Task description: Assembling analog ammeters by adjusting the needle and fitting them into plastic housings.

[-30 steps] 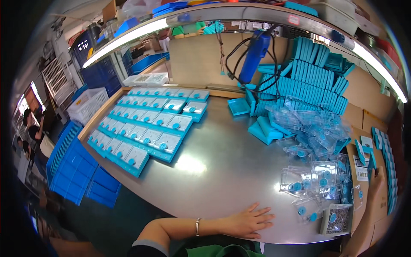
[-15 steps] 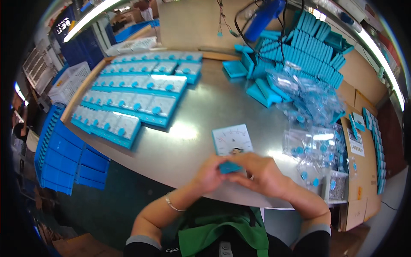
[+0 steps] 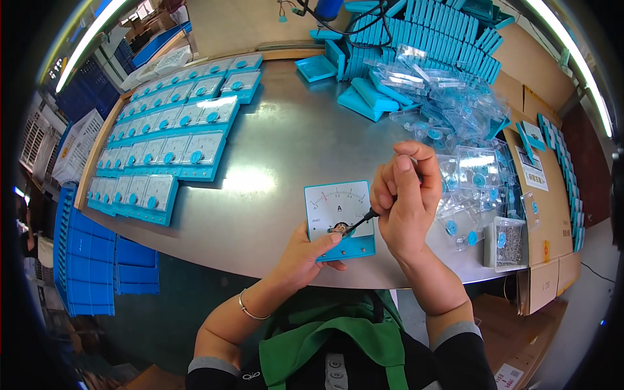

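Note:
An analog panel meter (image 3: 338, 203) with a white dial and a turquoise base stands near the table's front edge, its coil opening uncovered. My left hand (image 3: 300, 257) grips its lower left corner, thumb on the front beside the opening. In my right hand (image 3: 409, 195) is a thin dark tool, apparently a screwdriver (image 3: 363, 221), its tip reaching down to the opening. My fingers hide most of its handle. To the right lie clear plastic covers with turquoise knobs (image 3: 479, 179), some in bags or loose piles.
Rows of finished-looking meters with clear covers (image 3: 169, 156) fill the table's left side. Turquoise cases (image 3: 429, 32) are stacked at the back right. A small bin of screws (image 3: 508, 244) sits by a cardboard box (image 3: 543, 227). Blue crates (image 3: 88, 260) stand left of the table.
My right hand has left the meter's lower edge and risen to the right, now holding the tool at the dial's opening. The meter faces me more fully; the whole view has shifted.

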The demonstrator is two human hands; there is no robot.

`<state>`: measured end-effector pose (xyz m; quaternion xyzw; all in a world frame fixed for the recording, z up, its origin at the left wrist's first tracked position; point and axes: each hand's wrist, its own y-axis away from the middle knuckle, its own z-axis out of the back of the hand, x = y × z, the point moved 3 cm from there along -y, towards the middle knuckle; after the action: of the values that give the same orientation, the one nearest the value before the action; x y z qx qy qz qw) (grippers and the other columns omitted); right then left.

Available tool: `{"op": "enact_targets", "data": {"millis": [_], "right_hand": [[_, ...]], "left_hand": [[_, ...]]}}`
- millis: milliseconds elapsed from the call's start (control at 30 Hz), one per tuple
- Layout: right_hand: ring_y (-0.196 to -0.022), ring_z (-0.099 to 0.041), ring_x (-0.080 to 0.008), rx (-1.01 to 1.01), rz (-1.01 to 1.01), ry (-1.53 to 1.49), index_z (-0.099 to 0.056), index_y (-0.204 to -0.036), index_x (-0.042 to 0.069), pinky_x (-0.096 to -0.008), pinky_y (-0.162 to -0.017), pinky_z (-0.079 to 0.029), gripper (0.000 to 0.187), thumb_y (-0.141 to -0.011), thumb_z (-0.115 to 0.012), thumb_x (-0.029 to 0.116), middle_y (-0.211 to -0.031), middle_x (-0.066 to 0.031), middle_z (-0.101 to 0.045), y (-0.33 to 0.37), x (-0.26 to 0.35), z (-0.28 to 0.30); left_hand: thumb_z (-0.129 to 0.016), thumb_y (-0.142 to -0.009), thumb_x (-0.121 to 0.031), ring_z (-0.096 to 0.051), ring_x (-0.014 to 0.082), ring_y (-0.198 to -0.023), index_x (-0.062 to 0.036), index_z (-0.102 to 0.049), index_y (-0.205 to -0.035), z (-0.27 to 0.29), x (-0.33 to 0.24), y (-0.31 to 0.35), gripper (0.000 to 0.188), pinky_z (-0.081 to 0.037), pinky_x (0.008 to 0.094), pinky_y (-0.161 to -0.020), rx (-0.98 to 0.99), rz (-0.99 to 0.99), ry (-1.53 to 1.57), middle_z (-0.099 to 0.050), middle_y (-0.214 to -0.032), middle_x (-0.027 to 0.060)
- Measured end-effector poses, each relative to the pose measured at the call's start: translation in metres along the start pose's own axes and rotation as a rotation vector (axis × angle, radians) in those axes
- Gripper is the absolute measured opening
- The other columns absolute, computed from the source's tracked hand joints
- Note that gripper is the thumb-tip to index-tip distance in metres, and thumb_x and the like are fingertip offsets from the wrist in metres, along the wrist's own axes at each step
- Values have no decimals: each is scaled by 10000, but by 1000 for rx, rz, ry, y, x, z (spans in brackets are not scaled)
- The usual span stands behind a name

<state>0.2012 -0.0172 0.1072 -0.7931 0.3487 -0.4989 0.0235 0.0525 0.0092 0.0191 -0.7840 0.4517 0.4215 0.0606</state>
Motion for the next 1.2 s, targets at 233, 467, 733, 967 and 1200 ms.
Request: {"op": "enact_targets", "data": {"millis": [233, 467, 733, 967, 1200], "right_hand": [[-467, -369, -48, 36, -13, -28, -498, -1058, 44, -209, -403, -299, 125, -961, -451, 106, -591, 14, -418, 9, 0, 11], [-482, -359, -58, -34, -333, 27, -481, -1125, 61, -222, -414, -288, 183, -947, -465, 99, -609, 19, -380, 7, -11, 18], [-572, -551, -178, 242, 185, 958, -593, -972, 12, -304, -490, -427, 132, -844, -578, 44, -741, -61, -527, -10, 21, 66], [-670, -603, -365, 371, -24, 2030, -573, -773, 42, -436, -570, -489, 63, -796, -520, 67, -860, -188, -564, -14, 26, 151], [-574, -605, -266, 369, 165, 1651, -592, -749, 27, -361, -529, -470, 54, -734, -645, 23, -742, -146, -611, -24, 43, 116]], "left_hand": [[-649, -847, -166, -627, 202, -869, -40, -439, -1213, -7, 7, 0, 440, -566, 346, -572, 3, 37, -63, -586, -1064, 84], [-609, -867, -103, -628, 178, -774, 26, -513, -1081, -6, 3, 5, 268, -569, 321, -607, 66, -180, -622, -605, -948, 94], [-619, -821, -68, -636, 207, -735, 41, -514, -1089, 15, -20, -6, 309, -558, 333, -515, -96, -278, -264, -611, -948, 130], [-638, -808, -67, -633, 239, -809, 22, -495, -1152, 37, -30, 5, 383, -556, 359, -512, -69, -277, -86, -613, -1006, 128], [-652, -795, -71, -623, 251, -859, -2, -438, -1209, 49, -29, -5, 471, -561, 378, -528, -34, -247, -35, -577, -1079, 137]]}}
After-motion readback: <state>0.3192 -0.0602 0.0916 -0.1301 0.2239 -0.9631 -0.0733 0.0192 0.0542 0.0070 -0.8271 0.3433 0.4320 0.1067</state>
